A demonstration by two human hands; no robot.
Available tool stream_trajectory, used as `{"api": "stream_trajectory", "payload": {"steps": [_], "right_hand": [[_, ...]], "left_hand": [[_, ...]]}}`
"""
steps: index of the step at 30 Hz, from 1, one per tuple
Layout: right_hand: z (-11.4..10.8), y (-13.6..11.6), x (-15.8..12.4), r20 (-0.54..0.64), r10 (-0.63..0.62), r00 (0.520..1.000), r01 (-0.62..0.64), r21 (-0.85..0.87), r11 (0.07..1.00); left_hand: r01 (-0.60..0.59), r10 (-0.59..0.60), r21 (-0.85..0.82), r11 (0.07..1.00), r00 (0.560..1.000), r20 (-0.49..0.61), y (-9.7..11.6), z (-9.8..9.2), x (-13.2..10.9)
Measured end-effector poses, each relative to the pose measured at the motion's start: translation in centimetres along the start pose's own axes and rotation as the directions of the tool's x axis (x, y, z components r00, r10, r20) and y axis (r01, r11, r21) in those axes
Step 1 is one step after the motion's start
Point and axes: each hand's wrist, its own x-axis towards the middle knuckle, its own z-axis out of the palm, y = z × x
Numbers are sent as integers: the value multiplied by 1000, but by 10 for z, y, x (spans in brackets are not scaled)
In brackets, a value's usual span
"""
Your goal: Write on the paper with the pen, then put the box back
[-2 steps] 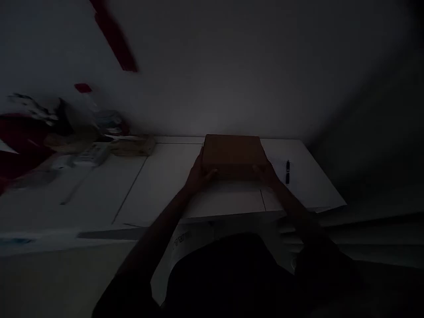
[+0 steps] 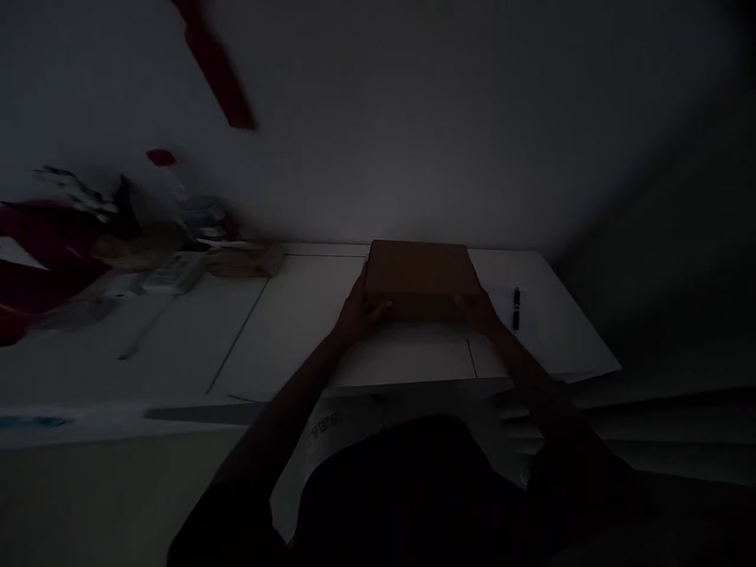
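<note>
The brown box (image 2: 419,268) is at the far side of the white bench (image 2: 313,315), close to the wall (image 2: 425,157); in this dim light it is hard to tell whether its base touches the bench top. The left hand (image 2: 357,315) grasps the box at its left side, with the thumb on the front face and the other fingers along the side, mostly hidden. The right hand (image 2: 479,311) grips the box's right side in the same manner, thumb also in front. To the right of the box, just past the right hand, lies a dark pen (image 2: 516,309). Well to the left of the box are a brown block-like item (image 2: 245,260), a pale device (image 2: 176,272) and a red-capped bottle (image 2: 162,159), all blurred.
</note>
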Motion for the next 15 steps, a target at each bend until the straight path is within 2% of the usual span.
{"api": "stream_trajectory", "payload": {"steps": [4, 8, 15], "right_hand": [[-2, -4, 3, 1, -22, 1000, 22, -21, 1000], [-4, -20, 5, 56, -56, 997, 58, -24, 998], [13, -64, 23, 182, -221, 958, 220, 22, 975]], "left_hand": [[-56, 57, -14, 998, 998, 27, 3, -4, -1], [-61, 61, 3, 998, 998, 8, 9, -16, -11], [-16, 19, 40, 999, 996, -91, 23, -56, -36]]}}
